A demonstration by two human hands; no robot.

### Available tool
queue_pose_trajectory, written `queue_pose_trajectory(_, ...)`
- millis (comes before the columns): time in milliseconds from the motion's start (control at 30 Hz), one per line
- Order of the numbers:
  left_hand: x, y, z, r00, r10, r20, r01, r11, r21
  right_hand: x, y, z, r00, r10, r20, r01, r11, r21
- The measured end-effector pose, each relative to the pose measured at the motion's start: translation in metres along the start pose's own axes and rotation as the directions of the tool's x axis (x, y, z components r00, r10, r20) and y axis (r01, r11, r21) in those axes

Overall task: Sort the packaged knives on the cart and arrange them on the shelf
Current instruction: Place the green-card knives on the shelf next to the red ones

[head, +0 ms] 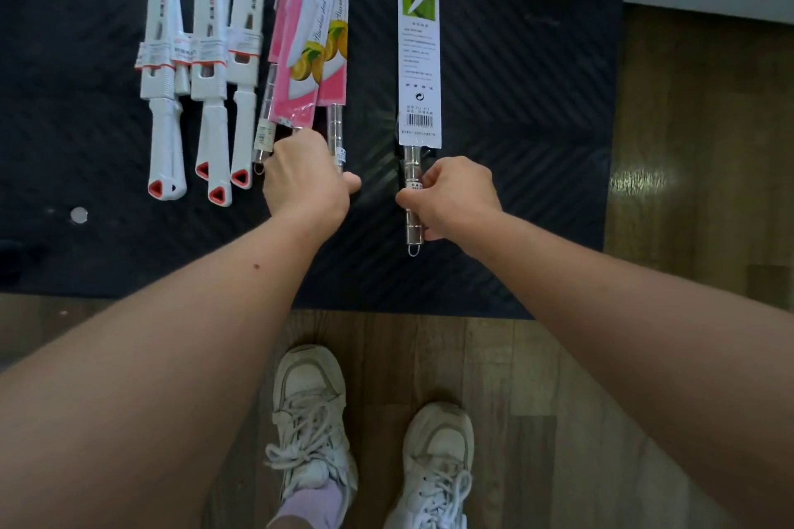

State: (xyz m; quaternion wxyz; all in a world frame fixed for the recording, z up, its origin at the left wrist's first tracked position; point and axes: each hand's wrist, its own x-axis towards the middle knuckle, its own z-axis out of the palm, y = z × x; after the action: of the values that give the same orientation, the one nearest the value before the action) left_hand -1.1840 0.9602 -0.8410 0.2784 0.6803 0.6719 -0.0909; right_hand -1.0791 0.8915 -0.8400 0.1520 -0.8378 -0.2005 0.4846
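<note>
1. Cart (515,99), black and ribbed, fills the upper frame; its far edge is cut off.
2. Pink-carded knives (309,34) run off the top centre, handles toward the viewer; the left hand (305,176) is closed over their handle ends, hiding them.
3. White sheathed knives (202,77) lie upper left, lengthwise.
4. Green-carded knife (419,52) lies lengthwise at centre, its steel handle pinched by the right hand (455,198).

We see a matt black tabletop (515,56) with a ribbed weave, glossy white plastic knife sheaths (206,69), shiny metal handles (413,172), glossy pink card sleeves (309,34), and a smooth wood-grain floor (687,120).
</note>
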Motion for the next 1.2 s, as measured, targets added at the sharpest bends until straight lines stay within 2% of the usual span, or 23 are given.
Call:
queue_pose_trajectory(100,-0.002,-0.002,0.006,0.993,-0.115,0.014,0.115,0.982,-0.151,0.000,0.001,-0.003,1.000,-0.017,0.003,0.017,1.000,0.006)
queue_pose_trajectory(267,-0.012,-0.008,0.009,0.991,-0.101,0.087,0.127,0.916,-0.382,0.000,0.003,-0.007,1.000,-0.019,0.001,0.019,1.000,0.008)
queue_pose_trajectory(467,-0.018,-0.022,0.011,0.989,-0.047,0.143,0.127,0.774,-0.621,-0.003,0.008,-0.009,0.999,-0.051,0.017,0.050,0.997,0.052)
queue_pose_trajectory(633,-0.022,-0.026,0.004,0.976,-0.041,0.216,0.197,0.599,-0.776,-0.011,0.009,-0.016,0.996,-0.083,0.024,0.078,0.987,0.143)
queue_pose_trajectory(733,-0.030,-0.019,-0.010,0.963,-0.013,0.269,0.238,0.508,-0.828,-0.021,0.003,-0.025,0.996,-0.092,0.011,0.088,0.976,0.198)
queue_pose_trajectory(967,-0.063,0.003,-0.074,0.953,0.131,0.274,0.184,0.468,-0.864,-0.069,-0.030,-0.065,0.990,-0.139,-0.007,0.136,0.957,0.257)
queue_pose_trajectory(1200,-0.106,0.050,-0.189,0.974,0.130,0.184,0.115,0.417,-0.902,-0.160,-0.094,-0.139,0.972,-0.220,-0.082,0.233,0.949,0.213)
